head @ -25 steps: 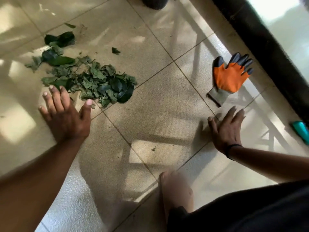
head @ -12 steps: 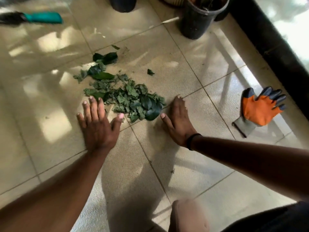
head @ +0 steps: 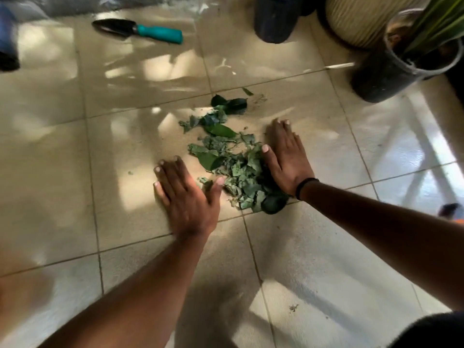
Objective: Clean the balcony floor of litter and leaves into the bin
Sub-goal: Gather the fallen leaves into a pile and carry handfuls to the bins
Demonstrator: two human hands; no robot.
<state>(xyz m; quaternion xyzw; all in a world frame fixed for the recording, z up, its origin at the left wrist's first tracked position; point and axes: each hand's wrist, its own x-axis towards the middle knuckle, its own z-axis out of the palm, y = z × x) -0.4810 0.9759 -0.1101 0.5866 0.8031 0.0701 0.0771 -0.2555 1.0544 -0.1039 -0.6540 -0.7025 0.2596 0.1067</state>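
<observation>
A heap of torn green leaves (head: 236,169) lies on the beige tiled floor (head: 125,146) in the middle of the head view. My left hand (head: 187,194) lies flat on the tile at the heap's left edge, fingers straight, thumb touching the leaves. My right hand (head: 287,159) lies flat against the heap's right side, fingers pointing away, with a dark band on the wrist. A few larger dark leaves (head: 229,104) sit apart at the far end of the heap. No bin is in view.
A trowel with a teal handle (head: 140,31) lies on the floor at the back left. Dark plant pots (head: 389,79) (head: 276,18) and a pale ribbed pot (head: 361,18) stand at the back right. An orange glove's edge (head: 452,212) shows at the right border.
My right hand slid left across the floor from beside the glove to the heap's right side, bunching the leaves. My left hand stayed at the heap's left edge. The view tilted up.
</observation>
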